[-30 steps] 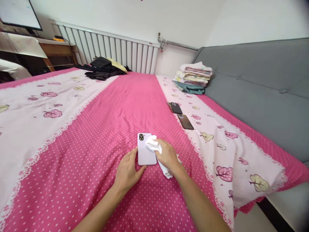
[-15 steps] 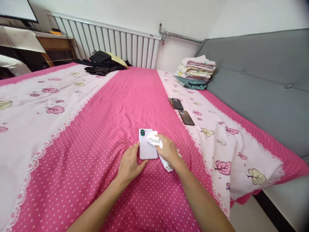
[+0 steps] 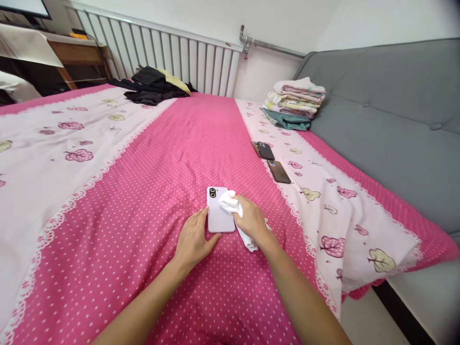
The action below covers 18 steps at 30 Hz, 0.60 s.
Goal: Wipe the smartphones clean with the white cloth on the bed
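A pale lilac smartphone (image 3: 218, 221) lies back up on the bed, its two-ring camera block at the upper left. My left hand (image 3: 194, 239) braces it, fingers along the left edge and thumb at the bottom edge. Bunched in my right hand (image 3: 249, 219) is a white cloth (image 3: 230, 202), pressed on the upper right part of the phone's back. The cloth's loose end hangs below the palm onto the bedspread. My right fingertips are partly hidden by the cloth.
Beyond my right hand lie a brown phone (image 3: 279, 171) and a black phone (image 3: 265, 150) on the pink dotted bedspread (image 3: 201, 139). Folded fabrics (image 3: 296, 103) are stacked by the grey headboard (image 3: 388, 110). Dark clothes (image 3: 153, 86) lie near the radiator (image 3: 172, 48).
My view has shifted slightly, so the scene sits a little higher. Both hands keep nearly the same places on the phone and cloth. The green glint on the camera rings has turned pale.
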{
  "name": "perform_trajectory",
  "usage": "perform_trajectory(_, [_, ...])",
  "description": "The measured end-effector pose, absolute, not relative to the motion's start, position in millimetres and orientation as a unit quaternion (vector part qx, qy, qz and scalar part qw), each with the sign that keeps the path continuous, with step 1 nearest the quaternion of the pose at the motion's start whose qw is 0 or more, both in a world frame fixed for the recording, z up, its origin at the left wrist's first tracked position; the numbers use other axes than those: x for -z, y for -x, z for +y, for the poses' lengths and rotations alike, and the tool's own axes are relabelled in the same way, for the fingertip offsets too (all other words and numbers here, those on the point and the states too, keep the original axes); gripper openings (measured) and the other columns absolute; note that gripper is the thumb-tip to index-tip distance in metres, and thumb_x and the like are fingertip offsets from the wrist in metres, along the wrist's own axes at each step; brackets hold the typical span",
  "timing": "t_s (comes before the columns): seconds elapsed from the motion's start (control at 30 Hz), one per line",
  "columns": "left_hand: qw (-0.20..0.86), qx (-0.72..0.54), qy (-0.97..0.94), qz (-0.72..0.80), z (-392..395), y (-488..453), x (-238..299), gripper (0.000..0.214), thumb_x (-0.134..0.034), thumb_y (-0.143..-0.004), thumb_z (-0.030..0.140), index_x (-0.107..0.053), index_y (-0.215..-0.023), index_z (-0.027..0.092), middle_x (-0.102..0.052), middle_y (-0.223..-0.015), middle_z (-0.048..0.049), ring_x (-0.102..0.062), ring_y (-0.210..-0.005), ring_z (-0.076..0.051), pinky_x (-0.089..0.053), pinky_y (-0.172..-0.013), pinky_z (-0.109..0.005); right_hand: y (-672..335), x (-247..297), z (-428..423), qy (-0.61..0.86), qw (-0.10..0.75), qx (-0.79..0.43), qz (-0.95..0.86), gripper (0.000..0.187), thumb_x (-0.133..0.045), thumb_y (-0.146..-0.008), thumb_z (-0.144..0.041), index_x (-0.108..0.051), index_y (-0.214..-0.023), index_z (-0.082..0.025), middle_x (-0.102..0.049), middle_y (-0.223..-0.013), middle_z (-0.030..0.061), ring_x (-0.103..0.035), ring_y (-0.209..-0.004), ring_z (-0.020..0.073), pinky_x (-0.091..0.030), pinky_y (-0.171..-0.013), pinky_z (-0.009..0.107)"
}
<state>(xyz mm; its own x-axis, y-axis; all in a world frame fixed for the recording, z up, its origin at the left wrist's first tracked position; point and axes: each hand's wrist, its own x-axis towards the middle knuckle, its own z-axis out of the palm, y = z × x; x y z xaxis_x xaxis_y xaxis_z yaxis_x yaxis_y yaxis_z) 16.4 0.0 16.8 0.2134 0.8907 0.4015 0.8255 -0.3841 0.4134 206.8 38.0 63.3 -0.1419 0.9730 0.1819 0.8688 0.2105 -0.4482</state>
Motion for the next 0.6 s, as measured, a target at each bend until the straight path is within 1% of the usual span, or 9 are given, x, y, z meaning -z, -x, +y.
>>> perform_trajectory(0.2, [0.053,-0.309,-0.774,0.550,0.0,-17.2,-16.2,0.064,-0.059,-0.078,0.044,-0.038,-0.132,0.015,-0.060,-0.124,-0.0171,-0.058,-0.114,-0.032,-0.048,-0.095,-0.050,-207.3,-63.9,37.9,0.620,0.218,-0.114,-0.745,0.039,-0.053,-0.079,-0.016,-0.057,-0.118,-0.020,-0.065,-0.113,0.0074,-0.061,-0.099,0.0221,-0.046,-0.084,0.028])
perform_trajectory(0.6, [0.058,-0.308,-0.775,0.548,0.6,-16.6,-15.1,0.063,-0.059,-0.079,0.044,-0.038,-0.132,0.016,-0.061,-0.123,-0.0165,-0.057,-0.115,-0.032,-0.048,-0.095,-0.050,-207.1,-64.9,37.4,0.620,0.211,-0.116,-0.747,0.040,-0.053,-0.079,-0.016,-0.056,-0.118,-0.020,-0.065,-0.114,0.0070,-0.060,-0.100,0.0231,-0.045,-0.086,0.029])
